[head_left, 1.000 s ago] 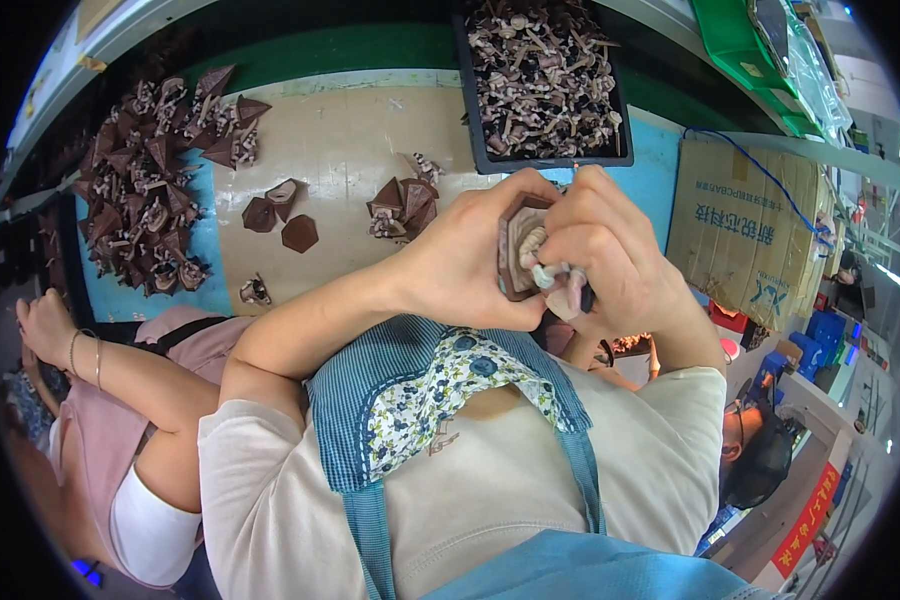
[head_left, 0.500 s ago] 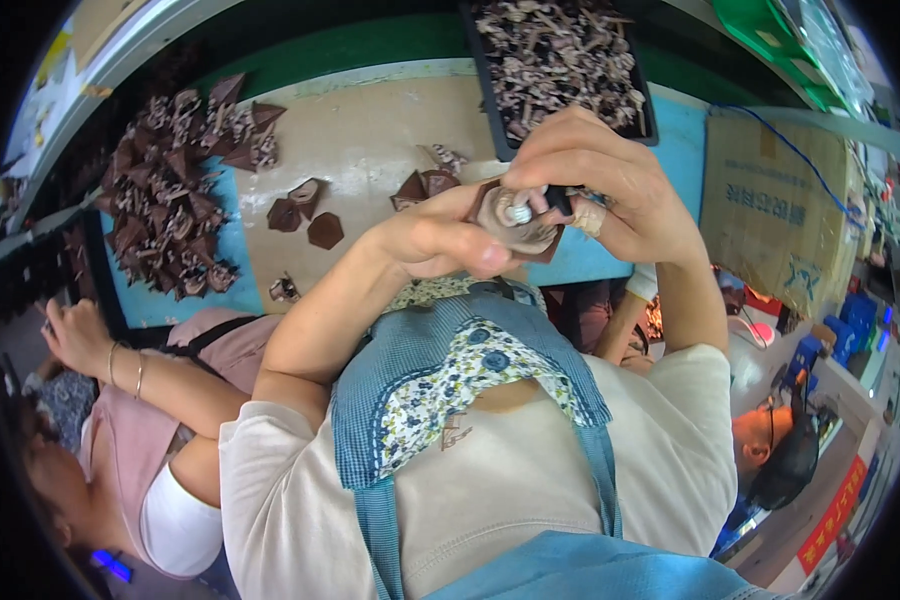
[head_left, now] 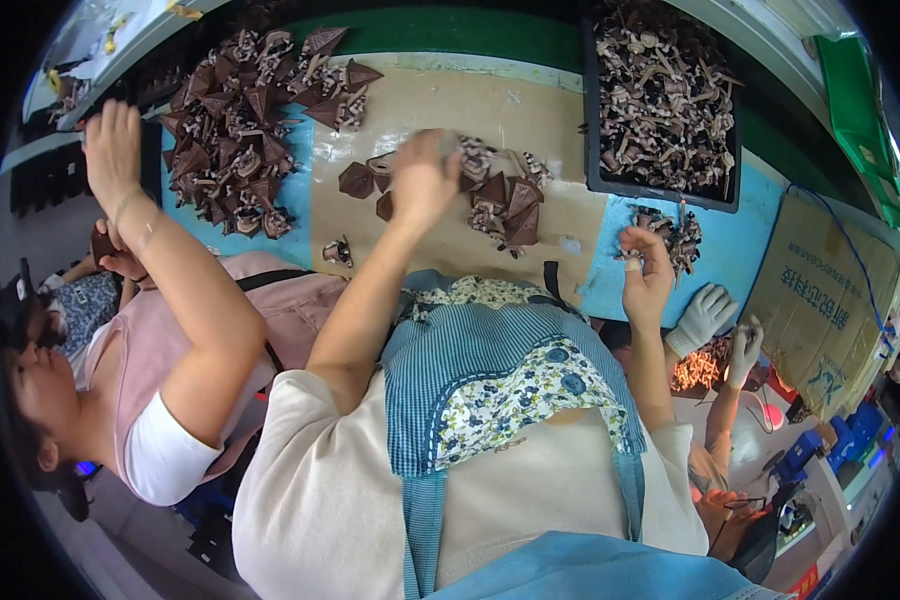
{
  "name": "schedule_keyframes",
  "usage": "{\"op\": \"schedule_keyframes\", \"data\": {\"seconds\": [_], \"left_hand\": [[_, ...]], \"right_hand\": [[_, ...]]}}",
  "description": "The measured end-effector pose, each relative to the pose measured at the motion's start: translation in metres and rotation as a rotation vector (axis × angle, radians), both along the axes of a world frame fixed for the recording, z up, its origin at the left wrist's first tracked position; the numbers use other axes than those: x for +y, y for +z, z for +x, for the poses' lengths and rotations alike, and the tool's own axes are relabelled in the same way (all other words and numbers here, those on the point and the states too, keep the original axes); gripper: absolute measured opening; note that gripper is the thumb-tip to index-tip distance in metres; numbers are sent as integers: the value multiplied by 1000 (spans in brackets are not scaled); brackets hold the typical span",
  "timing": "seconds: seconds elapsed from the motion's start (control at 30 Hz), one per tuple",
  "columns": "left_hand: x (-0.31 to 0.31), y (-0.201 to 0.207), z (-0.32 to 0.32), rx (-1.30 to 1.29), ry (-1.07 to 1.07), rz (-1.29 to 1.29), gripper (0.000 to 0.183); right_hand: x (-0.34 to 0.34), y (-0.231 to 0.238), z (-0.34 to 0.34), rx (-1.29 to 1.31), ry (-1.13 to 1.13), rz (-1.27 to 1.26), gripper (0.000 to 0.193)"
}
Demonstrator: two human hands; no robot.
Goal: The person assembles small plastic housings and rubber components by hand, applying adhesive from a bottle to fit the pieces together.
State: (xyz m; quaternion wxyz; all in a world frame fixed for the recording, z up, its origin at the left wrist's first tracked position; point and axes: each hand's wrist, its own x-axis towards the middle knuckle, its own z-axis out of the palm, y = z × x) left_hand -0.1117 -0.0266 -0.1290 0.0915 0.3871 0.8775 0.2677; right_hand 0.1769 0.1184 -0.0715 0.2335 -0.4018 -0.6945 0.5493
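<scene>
My left hand (head_left: 425,188) reaches over the middle of the table, above small brown hexagonal pieces (head_left: 357,181). Its fingertips are smeared by motion, so whether they hold anything is unclear. Right of it lies a small cluster of brown pointed pieces with little figures attached (head_left: 510,208). My right hand (head_left: 650,268) is at the table's near right side, fingers loosely bent and apart, with nothing visible in them. Just beyond its fingertips is a small heap of pinkish-brown and black figures (head_left: 678,238).
A black tray (head_left: 660,192) full of small figures stands at the far right. A large pile of brown pointed pieces (head_left: 235,150) lies at left. The co-worker at left raises a hand (head_left: 115,150). White-gloved hands (head_left: 708,315) work beside a cardboard box (head_left: 820,300) at right.
The brown piece and figure my hands held together are no longer in them. My hands have parted, the left moving left over the table and the right down beside the small heap.
</scene>
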Motion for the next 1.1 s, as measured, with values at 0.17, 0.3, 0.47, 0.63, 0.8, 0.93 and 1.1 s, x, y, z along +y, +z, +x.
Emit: {"op": "schedule_keyframes", "data": {"seconds": [0.17, 0.3, 0.47, 0.63, 0.8, 0.93, 1.1], "left_hand": [[-63, -4, -48, 311, 126, -593, 53], [-61, -6, -51, 193, 55, -440, 37], [-18, 21, -36, -228, 32, 158, 27], [21, 69, 13, -895, -146, 502, 26], [30, 122, 42, -1275, -426, 575, 36], [38, 150, 57, -1240, -449, 631, 57], [40, 169, 64, -1340, -461, 687, 79]], "right_hand": [[-15, -54, 36, -133, -48, -22, 47], [-30, -74, 26, -207, 102, 17, 59], [-31, -95, 8, -158, 195, 216, 55], [-30, -114, 5, -49, 156, -8, 45], [-3, 10, -18, 234, 9, -90, 36], [14, 91, -20, 333, -37, -83, 42], [29, 155, -35, 261, 218, 435, 30]]}}
